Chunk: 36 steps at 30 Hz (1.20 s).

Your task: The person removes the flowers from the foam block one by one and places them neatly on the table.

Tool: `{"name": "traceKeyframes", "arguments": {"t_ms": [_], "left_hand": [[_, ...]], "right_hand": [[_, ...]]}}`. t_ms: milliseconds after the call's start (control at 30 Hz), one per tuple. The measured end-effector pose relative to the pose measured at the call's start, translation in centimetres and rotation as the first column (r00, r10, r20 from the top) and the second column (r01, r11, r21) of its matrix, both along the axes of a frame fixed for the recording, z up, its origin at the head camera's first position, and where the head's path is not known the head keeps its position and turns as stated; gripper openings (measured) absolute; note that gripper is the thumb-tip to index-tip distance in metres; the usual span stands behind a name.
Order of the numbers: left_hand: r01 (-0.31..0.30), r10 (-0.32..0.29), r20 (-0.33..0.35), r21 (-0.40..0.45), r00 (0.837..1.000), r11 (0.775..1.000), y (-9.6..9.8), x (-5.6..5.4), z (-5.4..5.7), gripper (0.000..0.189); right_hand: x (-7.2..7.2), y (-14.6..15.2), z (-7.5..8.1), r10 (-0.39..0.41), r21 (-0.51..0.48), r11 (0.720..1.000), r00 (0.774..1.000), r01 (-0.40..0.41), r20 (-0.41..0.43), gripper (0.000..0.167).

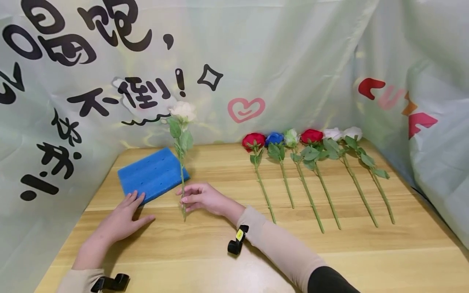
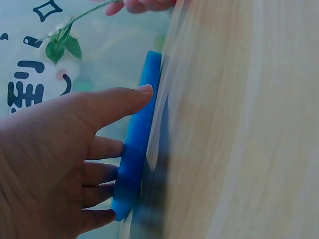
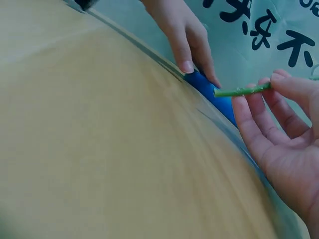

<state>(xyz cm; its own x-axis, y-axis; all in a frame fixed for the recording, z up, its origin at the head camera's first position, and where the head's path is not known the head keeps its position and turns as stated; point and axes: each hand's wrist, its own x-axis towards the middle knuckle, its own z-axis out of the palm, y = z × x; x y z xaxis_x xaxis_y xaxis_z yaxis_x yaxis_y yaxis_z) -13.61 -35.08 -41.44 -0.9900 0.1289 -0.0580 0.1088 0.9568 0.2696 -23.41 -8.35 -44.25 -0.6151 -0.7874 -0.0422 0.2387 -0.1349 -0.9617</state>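
In the head view a pale pink-white artificial rose (image 1: 183, 110) stands upright, its green stem pinched near the lower end by the thumb and fingers of my right hand (image 1: 205, 198). The right wrist view shows the cut stem end (image 3: 239, 91) sticking out past the fingertips. A blue foam block (image 1: 152, 173) with small holes on top lies at the left of the table. My left hand (image 1: 117, 221) rests its straight fingertips on the block's near edge, thumb spread to the side. From the left wrist, the fingers touch the block's side (image 2: 137, 134).
To the right, several artificial roses lie in a row on the wooden table (image 1: 220, 252): a red rose (image 1: 253, 140), a blue rose (image 1: 275, 138), a pale green rose (image 1: 291, 138), another red one and whitish ones. A printed curtain (image 1: 293, 61) hangs behind and along both sides.
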Motion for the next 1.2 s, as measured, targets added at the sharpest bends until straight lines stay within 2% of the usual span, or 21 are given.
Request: {"name": "traceKeyframes", "arguments": {"t_ms": [300, 567, 900, 1200], "left_hand": [[0.0, 0.0, -0.003, 0.0, 1.0, 1.0, 0.2, 0.2, 0.1, 0.094], [-0.001, 0.001, -0.004, 0.001, 1.0, 1.0, 0.3, 0.2, 0.1, 0.094], [0.008, -0.008, -0.005, 0.006, 1.0, 1.0, 0.1, 0.1, 0.0, 0.095], [0.011, -0.011, 0.006, 0.012, 1.0, 1.0, 0.1, 0.1, 0.2, 0.095]], "right_hand": [[1.8, 2.7, -0.1, -0.052, 0.031, 0.998, 0.996, 0.05, 0.07, 0.033], [3.0, 5.5, -0.1, -0.073, 0.008, 0.997, 0.988, 0.073, 0.134, 0.037], [3.2, 9.5, -0.4, -0.072, -0.021, 0.997, 0.983, 0.076, 0.172, 0.043], [3.4, 11.8, -0.4, -0.089, -0.023, 0.995, 0.974, 0.096, 0.21, 0.043]]}}
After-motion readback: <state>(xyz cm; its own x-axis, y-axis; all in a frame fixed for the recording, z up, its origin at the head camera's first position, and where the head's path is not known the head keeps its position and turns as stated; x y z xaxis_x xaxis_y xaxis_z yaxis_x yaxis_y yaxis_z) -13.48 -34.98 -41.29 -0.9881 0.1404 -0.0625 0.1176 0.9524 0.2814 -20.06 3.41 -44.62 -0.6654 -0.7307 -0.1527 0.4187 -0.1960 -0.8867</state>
